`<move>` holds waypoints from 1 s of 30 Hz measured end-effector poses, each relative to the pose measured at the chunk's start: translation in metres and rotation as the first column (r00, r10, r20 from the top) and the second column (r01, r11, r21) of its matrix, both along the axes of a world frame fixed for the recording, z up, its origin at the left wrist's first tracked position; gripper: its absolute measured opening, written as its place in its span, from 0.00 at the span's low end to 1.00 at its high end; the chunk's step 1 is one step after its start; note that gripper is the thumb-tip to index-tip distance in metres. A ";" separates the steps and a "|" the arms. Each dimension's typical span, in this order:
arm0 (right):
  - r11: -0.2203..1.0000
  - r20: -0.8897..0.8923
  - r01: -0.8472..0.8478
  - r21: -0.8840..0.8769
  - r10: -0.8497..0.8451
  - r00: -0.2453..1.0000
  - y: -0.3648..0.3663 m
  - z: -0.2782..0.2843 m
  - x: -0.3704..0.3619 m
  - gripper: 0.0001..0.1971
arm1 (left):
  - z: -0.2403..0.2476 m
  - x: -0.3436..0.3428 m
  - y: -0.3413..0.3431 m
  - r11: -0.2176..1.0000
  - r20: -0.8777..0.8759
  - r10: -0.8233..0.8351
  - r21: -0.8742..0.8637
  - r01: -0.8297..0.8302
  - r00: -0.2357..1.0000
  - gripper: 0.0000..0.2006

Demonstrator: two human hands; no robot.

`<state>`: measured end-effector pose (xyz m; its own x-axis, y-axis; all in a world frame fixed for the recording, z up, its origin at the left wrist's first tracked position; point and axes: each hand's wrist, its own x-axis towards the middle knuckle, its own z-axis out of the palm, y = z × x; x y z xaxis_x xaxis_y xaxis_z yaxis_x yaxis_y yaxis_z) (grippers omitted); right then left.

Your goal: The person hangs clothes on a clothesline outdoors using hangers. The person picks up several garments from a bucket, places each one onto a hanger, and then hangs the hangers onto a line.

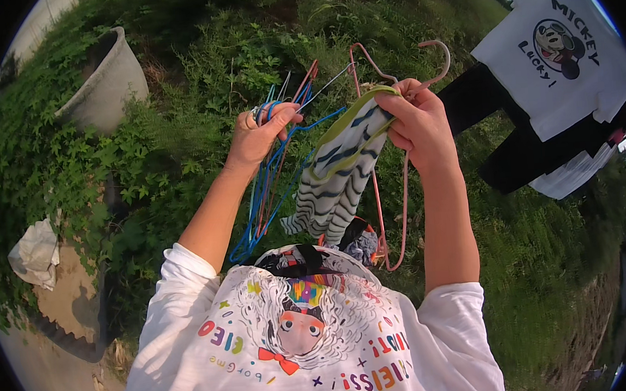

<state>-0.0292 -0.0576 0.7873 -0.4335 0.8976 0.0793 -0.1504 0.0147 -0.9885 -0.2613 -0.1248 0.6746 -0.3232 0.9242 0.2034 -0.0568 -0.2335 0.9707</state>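
Note:
My left hand (255, 135) is closed round the hooks of a bunch of clothes hangers (261, 192), mostly blue with some reddish ones, which hang down below it. Between thumb and fingers, my right hand (421, 124) pinches the top of a black-and-white striped garment (344, 167) with yellow-green trim. A pink clothes hanger (405, 203) is in the same hand, its hook sticking up past the fingers. The garment hangs down to the left, in front of my chest. How far the hanger goes into the garment is hidden by the cloth and fingers.
Dark and patterned clothes (300, 259) lie close against my front. At right hang a white printed T-shirt (548, 52) and dark clothing (519, 150). Green plants (183, 132) cover the ground ahead. A large grey tub (109, 86) and a white sack (36, 254) are at left.

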 end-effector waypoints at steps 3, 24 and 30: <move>1.000 0.098 0.004 -0.003 -0.004 0.995 0.003 -0.005 0.020 0.10 | -0.008 -0.013 -0.004 0.990 0.095 0.129 0.041 -0.133 0.987 0.15; 0.954 0.439 0.037 0.297 -0.171 0.882 0.025 -0.071 0.035 0.07 | 0.031 -0.029 -0.030 0.986 -0.084 0.059 -0.149 -0.071 0.995 0.16; 0.953 0.337 0.042 0.299 -0.147 0.930 0.010 -0.040 0.031 0.07 | -0.002 -0.022 -0.004 0.949 -0.480 -0.024 -0.288 -0.131 0.877 0.27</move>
<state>0.0023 -0.0475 0.7469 -0.3943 0.8985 0.1931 0.2215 0.2968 -0.9289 -0.2829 -0.1287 0.6726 -0.3104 0.9488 0.0578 0.4299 0.0859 0.8988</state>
